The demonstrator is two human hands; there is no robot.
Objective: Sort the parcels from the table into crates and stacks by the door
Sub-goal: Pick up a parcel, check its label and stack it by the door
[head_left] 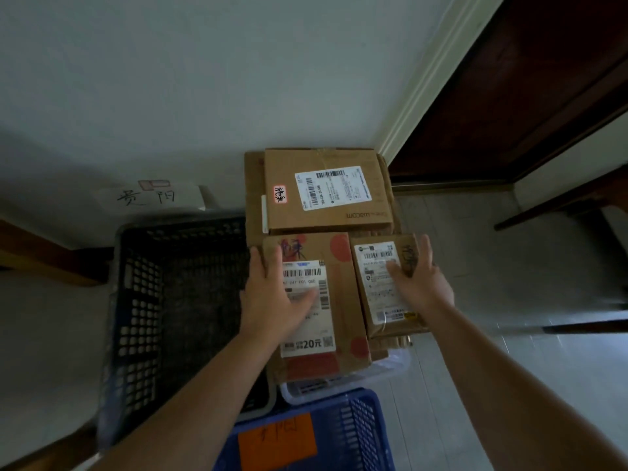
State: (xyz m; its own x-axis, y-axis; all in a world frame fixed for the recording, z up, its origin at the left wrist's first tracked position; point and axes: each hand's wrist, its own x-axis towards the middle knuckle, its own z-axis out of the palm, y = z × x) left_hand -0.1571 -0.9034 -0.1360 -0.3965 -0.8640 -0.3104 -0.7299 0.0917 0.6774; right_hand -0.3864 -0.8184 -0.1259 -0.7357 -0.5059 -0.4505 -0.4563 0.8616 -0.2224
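L hand (pixel 272 300) flat on red-dot parcel (pixel 343 294), fingers spread. R hand (pixel 419 277) flat on small parcel (pixel 377 266) at its 3 o'clock, fingers straight, thumb apart. Both parcels top a stack; door (pixel 543 79) at 1 o'clock.

— What carries it all?
— A pale tiled floor (pixel 475 385), running from the white wall (pixel 204 79) to the dark door (pixel 543 79) on the right.
— And standing on it?
— A black crate (pixel 117 334) on the left, by the wall. Just beside it, nearer the camera, a blue crate (pixel 360 426).
— Anything else?
— A pale crate (pixel 394 363), its rim showing beyond the blue one. The cardboard parcels (pixel 323 158) seem to rest on it rather than on the floor, though their underside is hidden.
— Further right?
— Dark furniture legs (pixel 557 207) stand on the tiles, well apart from the crates.
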